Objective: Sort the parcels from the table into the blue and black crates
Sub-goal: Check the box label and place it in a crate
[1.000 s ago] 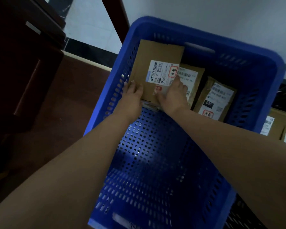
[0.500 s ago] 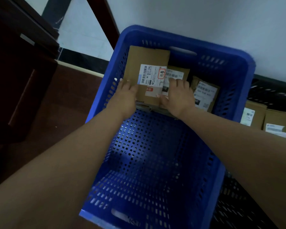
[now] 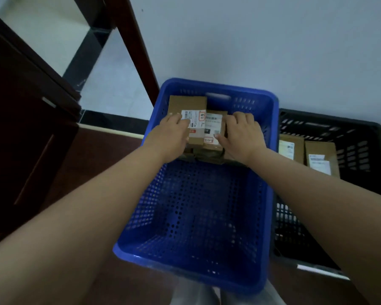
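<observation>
While both arms reached into the blue crate (image 3: pixel 271 150), we noted the left hand (image 3: pixel 171 134) lying on the left side of the top parcel (image 3: pixel 188 113), fingers fairly straight over the edge of its white label; we could not tell whether the thumb curled under, since the hand hid it. Our right hand (image 3: pixel 242 133) rested on the second parcel (image 3: pixel 215 130), thumb against its near edge and fingers bent over its right side, which they covered. Both parcels sat at the far end of the crate, the top one overlapping the second. Lower parcels beneath them were mostly hidden and too dark to count. Label print was too blurred to read. To the right, the black crate (image 3: pixel 361 128) held two more boxes (image 3: pixel 291 148), partly cut off by our right forearm. Dark wooden furniture (image 3: pixel 20 128) stood at left.
</observation>
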A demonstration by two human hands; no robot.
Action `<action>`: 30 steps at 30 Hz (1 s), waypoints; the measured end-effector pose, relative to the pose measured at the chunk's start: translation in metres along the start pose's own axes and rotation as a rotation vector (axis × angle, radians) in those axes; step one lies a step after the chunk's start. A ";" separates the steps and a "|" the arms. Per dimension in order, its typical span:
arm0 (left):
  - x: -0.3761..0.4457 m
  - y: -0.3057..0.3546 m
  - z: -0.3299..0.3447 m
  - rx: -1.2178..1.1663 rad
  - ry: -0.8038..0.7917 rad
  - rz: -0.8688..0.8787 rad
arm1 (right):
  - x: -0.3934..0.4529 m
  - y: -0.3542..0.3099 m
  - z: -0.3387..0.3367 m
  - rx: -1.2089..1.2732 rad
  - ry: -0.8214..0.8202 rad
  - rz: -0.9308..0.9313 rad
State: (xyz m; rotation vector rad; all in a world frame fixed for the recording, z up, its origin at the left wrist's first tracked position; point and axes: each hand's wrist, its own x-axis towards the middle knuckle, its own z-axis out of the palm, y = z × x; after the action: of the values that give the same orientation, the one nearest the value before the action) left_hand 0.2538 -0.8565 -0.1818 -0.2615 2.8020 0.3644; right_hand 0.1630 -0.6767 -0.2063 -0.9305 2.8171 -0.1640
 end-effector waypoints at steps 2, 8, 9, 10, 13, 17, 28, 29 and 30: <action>-0.015 0.014 -0.022 0.019 0.009 0.045 | -0.019 0.001 -0.025 -0.021 0.022 0.018; -0.041 0.064 -0.103 0.176 0.132 0.234 | -0.071 0.026 -0.116 -0.025 0.166 0.079; -0.044 0.075 -0.114 0.197 0.145 0.263 | -0.082 0.031 -0.129 -0.020 0.190 0.089; -0.046 0.089 -0.123 0.219 0.158 0.298 | -0.094 0.038 -0.142 -0.015 0.211 0.105; -0.052 0.129 -0.140 0.271 0.162 0.401 | -0.130 0.056 -0.171 -0.021 0.260 0.159; -0.059 0.201 -0.156 0.342 0.175 0.566 | -0.187 0.090 -0.205 -0.048 0.346 0.262; -0.121 0.436 -0.160 0.397 0.303 0.964 | -0.379 0.214 -0.251 -0.049 0.528 0.599; -0.130 0.458 -0.155 0.401 0.305 0.986 | -0.400 0.227 -0.252 -0.049 0.534 0.628; -0.138 0.480 -0.148 0.407 0.305 1.006 | -0.422 0.239 -0.251 -0.049 0.536 0.654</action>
State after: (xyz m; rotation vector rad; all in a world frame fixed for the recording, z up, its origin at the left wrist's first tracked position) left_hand 0.2395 -0.4219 0.1044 1.3015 2.9816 -0.0718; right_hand 0.3093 -0.2199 0.0559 0.0966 3.4464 -0.2862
